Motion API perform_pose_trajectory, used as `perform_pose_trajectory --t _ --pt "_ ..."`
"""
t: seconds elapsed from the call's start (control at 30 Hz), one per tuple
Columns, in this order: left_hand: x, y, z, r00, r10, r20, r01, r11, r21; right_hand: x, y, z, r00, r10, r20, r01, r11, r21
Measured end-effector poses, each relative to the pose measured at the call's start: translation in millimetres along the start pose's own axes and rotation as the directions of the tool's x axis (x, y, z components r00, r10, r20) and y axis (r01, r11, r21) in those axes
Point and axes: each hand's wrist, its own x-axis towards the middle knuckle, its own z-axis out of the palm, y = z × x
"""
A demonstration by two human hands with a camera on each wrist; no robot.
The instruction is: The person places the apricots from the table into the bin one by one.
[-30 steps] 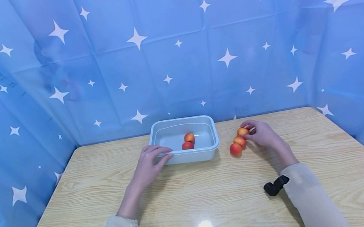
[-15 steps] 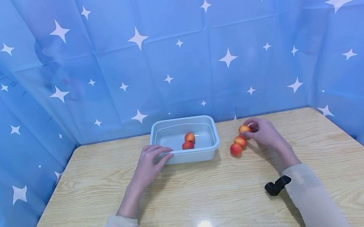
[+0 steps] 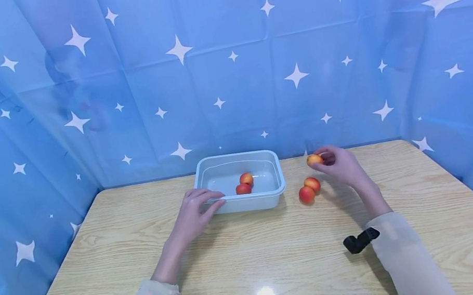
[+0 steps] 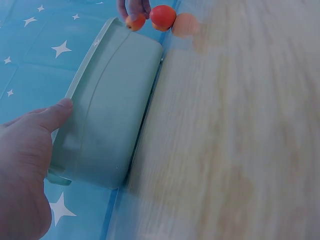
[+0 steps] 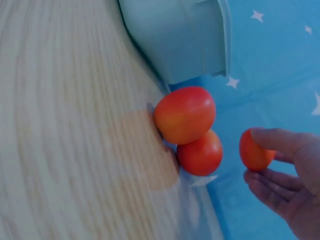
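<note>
While the L hand (image 3: 194, 212) pinches the near rim of a pale blue tub (image 3: 246, 204), smooth plastic, rect. w/ rounded corners, the R hand (image 3: 339, 165) grips a small orange-yellow fruit (image 3: 314, 159) btwn thumb & fingers, up off the wood-grain table (image 3: 284, 255). Fruit's smooth-skinned, roundish. Two loose fruits (image 3: 306, 194), redder, sit touching on the tabletop nr the tub's R side; two tub fruits (image 3: 243, 189) touch inside it. Bkgd: creased blue cloth (image 3: 225, 81) w/ white 4-pt stars.
</note>
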Motion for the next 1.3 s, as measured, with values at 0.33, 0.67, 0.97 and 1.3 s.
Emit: perform_pose_trajectory --t 0.33,0.67,0.97,1.3 --pt "-0.3 0.0 -0.1 1.000 -0.011 0.004 0.011 1.000 -0.001 2.3 -19 -1 0.999 -0.042 -0.032 0.042 0.999 -0.017" --pt "-0.7 -0.5 0.3 1.000 -0.009 0.000 0.009 1.000 0.001 2.4 -45 3 0.993 -0.105 -0.055 0.104 0.994 -0.026" --pt "-0.5 -1.8 0.6 1.000 0.017 -0.007 -0.017 1.000 0.003 1.7 -62 10 0.991 -0.130 -0.038 0.130 0.992 0.003" --pt "-0.7 -1.6 0.6 1.000 0.009 -0.006 -0.009 1.000 0.007 -1.9 -79 18 0.986 -0.168 0.001 0.168 0.985 0.031"
